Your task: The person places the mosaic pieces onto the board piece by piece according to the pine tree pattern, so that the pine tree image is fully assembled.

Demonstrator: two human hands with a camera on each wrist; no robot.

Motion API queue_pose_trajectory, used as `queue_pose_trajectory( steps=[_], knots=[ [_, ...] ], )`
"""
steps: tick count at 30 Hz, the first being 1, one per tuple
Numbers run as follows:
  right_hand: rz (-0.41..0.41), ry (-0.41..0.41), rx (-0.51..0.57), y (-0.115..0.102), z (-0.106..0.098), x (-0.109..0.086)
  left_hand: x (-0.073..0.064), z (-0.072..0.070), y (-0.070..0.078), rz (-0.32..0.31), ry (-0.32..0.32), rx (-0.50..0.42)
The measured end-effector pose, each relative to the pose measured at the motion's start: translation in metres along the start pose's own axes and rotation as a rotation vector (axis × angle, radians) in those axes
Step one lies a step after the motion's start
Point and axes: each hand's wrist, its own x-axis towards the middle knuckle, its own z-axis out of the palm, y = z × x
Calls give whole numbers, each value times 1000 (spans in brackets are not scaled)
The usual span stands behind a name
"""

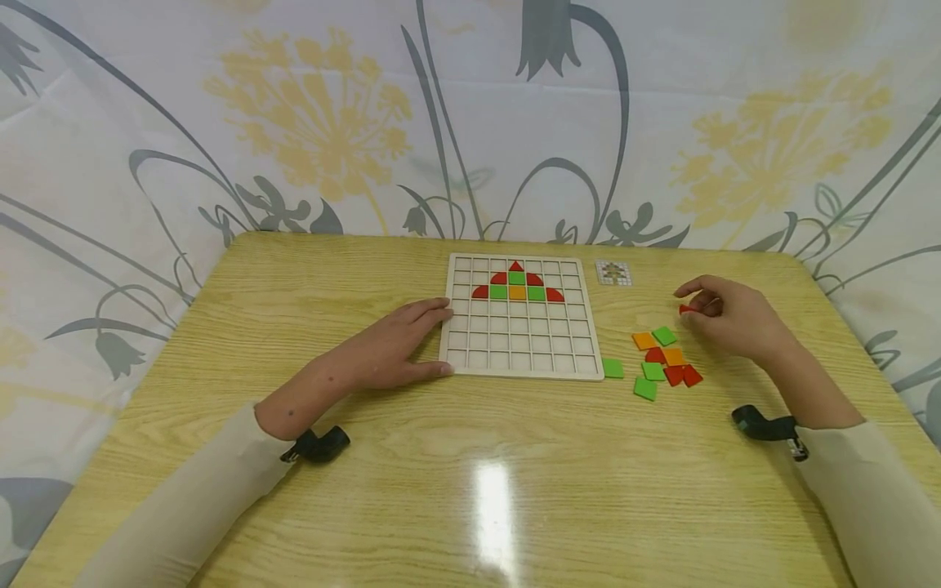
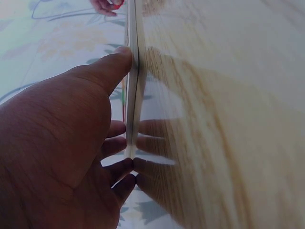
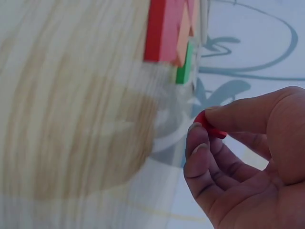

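A pale square grid board (image 1: 518,347) lies on the table with red, green and one orange piece set in its upper cells, a red triangle (image 1: 517,267) on top. My left hand (image 1: 397,347) rests at the board's left edge, thumb at the near corner and fingers extended higher up; the left wrist view has thumb and fingertips against the board's side. To the right, my right hand (image 1: 735,318) pinches a small red piece (image 3: 214,129) between thumb and fingertips, partly covered by them. Loose red, orange and green tiles (image 1: 645,388) lie between that hand and the board.
A small pattern card (image 1: 613,273) lies off the board's upper right corner. One green square (image 1: 613,368) sits against the board's lower right edge. Behind the wooden table (image 1: 412,490) hangs a flowered cloth (image 1: 470,122).
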Motion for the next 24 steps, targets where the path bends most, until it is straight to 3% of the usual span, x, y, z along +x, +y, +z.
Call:
queue_pose_trajectory(
  steps=[10,24],
  knots=[
    [-88,11,64,-30,5,4,0,0,0,4,5,-1],
    [-94,-2,136,-67,16,13,0,0,0,0,0,-5]
  ],
)
